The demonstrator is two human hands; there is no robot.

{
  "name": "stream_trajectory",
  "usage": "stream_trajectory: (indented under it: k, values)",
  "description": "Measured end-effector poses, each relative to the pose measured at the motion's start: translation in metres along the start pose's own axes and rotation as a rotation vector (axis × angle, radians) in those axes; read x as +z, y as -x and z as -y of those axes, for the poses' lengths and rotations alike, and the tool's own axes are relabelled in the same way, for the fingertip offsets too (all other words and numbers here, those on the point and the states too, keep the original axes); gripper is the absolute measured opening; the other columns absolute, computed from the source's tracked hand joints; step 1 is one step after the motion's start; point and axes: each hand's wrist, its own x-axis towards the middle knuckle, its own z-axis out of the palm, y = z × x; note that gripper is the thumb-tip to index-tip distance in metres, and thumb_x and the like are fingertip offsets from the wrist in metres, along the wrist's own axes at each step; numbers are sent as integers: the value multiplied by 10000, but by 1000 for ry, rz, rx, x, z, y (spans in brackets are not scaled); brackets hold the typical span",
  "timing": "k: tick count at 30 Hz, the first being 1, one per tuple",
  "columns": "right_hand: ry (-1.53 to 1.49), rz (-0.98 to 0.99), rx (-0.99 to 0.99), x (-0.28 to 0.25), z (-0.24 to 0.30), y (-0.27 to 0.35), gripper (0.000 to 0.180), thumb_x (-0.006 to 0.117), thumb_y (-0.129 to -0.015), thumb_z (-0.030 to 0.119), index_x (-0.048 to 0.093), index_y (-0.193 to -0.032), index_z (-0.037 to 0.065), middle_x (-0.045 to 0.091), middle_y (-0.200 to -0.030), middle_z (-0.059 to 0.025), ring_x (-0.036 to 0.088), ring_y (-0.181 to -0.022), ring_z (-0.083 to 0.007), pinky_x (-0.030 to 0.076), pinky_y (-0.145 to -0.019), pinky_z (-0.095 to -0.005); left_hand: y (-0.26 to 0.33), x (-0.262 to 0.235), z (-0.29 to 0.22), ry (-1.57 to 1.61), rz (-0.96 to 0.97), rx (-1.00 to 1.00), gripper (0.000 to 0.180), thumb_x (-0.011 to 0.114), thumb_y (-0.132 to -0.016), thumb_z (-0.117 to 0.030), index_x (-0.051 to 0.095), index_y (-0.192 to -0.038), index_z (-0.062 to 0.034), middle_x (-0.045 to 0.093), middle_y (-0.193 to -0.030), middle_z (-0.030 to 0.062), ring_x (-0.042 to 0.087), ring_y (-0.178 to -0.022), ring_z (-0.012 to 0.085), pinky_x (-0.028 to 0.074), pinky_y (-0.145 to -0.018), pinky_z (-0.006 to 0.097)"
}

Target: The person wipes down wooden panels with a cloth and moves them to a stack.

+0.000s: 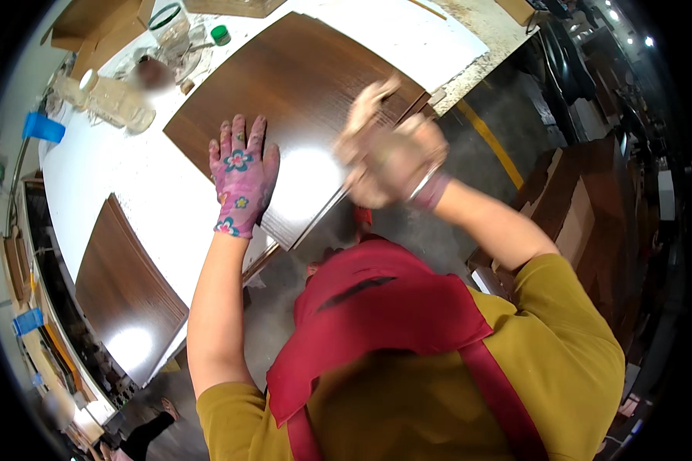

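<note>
And here's the left hand, in a pink flowered glove, laid flat on the dark brown wood-grain panel near its left edge — fingers spread, palm down, gripping nothing. That panel tops a stack on the white bench, right in front of the wearer, its near corner close to the bench's edge, a bright glare shining off its surface.

Over at the right edge, the right hand is a blur! A pale, crumpled, cloth-like bundle is bunched up at it, but how tightly the fingers are closed, I cannot tell.

Out to the left, a second stack of brown panels lies at a slant on the bench. Up beyond the left hand — a busy corner: a pale plastic bottle tipped over, a clear jar, a green cap, a blue cup and an open cardboard box.
</note>
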Motion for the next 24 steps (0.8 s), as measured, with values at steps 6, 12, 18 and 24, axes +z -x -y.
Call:
stream_trajectory:
  k: [6, 12, 18, 24]
  values:
    - [-597, -69, 346, -27, -45, -2, 314, 640, -800, 132, 605, -1109, 96, 616, -908, -109, 621, -841, -309, 500, -710, -402, -2, -9, -4, -1, 60, 31, 501, 446, -957, -366, 418, -1424, -187, 381, -1467, 143, 315, -1376, 337, 200, -1134, 493]
    - [359, -5, 114, -29, -37, -1, 369, 669, -764, 143, 599, -1124, 116, 608, -957, -97, 605, -887, -286, 500, -744, -404, -3, -7, -2, -39, 117, 27, 500, 471, -948, -341, 418, -1423, -196, 378, -1470, 133, 303, -1384, 328, 207, -1130, 502]
    - [236, -47, 365, -76, -76, -21, 242, 598, -825, 134, 585, -1059, 78, 624, -948, -176, 613, -857, -343, 495, -712, -424, -4, -10, -4, -30, 104, 45, 494, 463, -951, -336, 422, -1423, -196, 371, -1476, 131, 301, -1385, 326, 193, -1136, 502]
    - [277, -46, 173, -54, -67, -9, 295, 642, -802, 218, 591, -1073, 113, 619, -932, -132, 617, -881, -318, 509, -719, -427, -2, -10, -5, -34, 102, 44, 511, 478, -938, -359, 422, -1424, -213, 376, -1477, 120, 303, -1386, 317, 191, -1136, 499]
